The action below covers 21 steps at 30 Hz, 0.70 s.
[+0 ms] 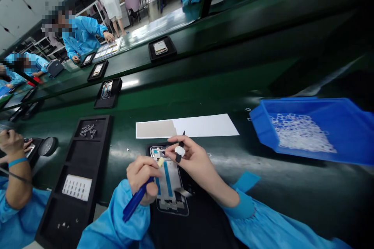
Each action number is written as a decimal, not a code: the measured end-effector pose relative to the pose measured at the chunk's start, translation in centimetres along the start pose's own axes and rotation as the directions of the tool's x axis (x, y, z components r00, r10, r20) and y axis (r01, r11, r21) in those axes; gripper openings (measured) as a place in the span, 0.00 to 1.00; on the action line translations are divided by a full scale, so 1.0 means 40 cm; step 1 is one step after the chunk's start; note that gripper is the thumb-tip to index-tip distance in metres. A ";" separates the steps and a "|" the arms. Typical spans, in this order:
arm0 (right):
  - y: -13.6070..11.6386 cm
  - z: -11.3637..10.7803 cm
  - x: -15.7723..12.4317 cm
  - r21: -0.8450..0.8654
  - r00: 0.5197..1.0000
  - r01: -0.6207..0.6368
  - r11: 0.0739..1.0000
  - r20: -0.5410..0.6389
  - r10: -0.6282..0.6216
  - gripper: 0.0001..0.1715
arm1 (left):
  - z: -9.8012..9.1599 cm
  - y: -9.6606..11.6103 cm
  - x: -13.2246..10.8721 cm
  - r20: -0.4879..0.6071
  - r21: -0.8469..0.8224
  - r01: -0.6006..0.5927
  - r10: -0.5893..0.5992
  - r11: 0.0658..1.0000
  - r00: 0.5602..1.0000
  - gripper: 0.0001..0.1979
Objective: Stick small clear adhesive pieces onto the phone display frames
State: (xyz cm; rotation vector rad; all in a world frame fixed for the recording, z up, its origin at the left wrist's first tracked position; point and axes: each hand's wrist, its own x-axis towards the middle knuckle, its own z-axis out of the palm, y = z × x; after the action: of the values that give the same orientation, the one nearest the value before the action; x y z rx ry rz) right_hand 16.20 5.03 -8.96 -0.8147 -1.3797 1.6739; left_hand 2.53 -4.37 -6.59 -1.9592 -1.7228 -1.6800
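Observation:
A phone frame (171, 186) with blue strips lies in a black holder in front of me. My left hand (143, 177) is closed round a blue pen-like tool (136, 200), its pale tip resting on the upper part of the frame. My right hand (191, 159) pinches black tweezers (179, 151) over the frame's top edge; a white cot covers one fingertip. Both wrists sit in blue sleeves.
A black parts tray (84, 151) with small screws and a white label sheet stands at left. A white sheet (201, 125) lies behind the frame. A blue bin (263, 128) of small clear parts sits at right. More phone holders ride the green belt (204, 85). Co-workers in blue coats are at left and across.

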 end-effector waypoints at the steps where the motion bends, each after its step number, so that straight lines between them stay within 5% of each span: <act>1: -0.002 0.000 -0.004 -0.007 1.000 0.013 1.000 0.006 -0.013 0.19 | 0.004 0.000 0.002 0.037 -0.018 -0.034 0.035 0.999 0.999 0.32; 5: -0.009 0.000 -0.013 -0.011 0.998 0.028 1.000 0.052 -0.027 0.18 | 0.011 -0.005 0.012 0.015 -0.079 -0.055 0.057 0.995 0.998 0.26; 10: -0.021 0.002 -0.014 0.033 0.992 0.006 0.999 0.123 -0.010 0.21 | 0.013 0.001 0.024 -0.057 -0.204 0.184 -0.199 0.961 0.978 0.26; 14: -0.032 -0.005 -0.008 0.093 0.990 -0.088 0.992 0.116 0.077 0.26 | -0.008 0.014 0.039 0.130 -0.296 0.466 -0.449 0.834 0.884 0.16; 18: -0.041 -0.017 -0.001 0.186 0.966 -0.249 0.950 0.115 0.231 0.33 | -0.039 0.016 0.045 0.328 -0.320 0.576 -0.483 0.752 0.812 0.09; 21: -0.042 -0.022 0.000 0.215 0.945 -0.323 0.922 0.125 0.302 0.36 | -0.051 0.008 0.041 0.361 -0.272 0.607 -0.506 0.747 0.784 0.07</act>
State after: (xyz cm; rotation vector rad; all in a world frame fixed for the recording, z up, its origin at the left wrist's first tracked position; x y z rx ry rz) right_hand 17.25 5.58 -7.49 -0.8654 -1.1231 2.0980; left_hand 1.08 -4.65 -4.39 -2.0071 -2.4566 -2.1514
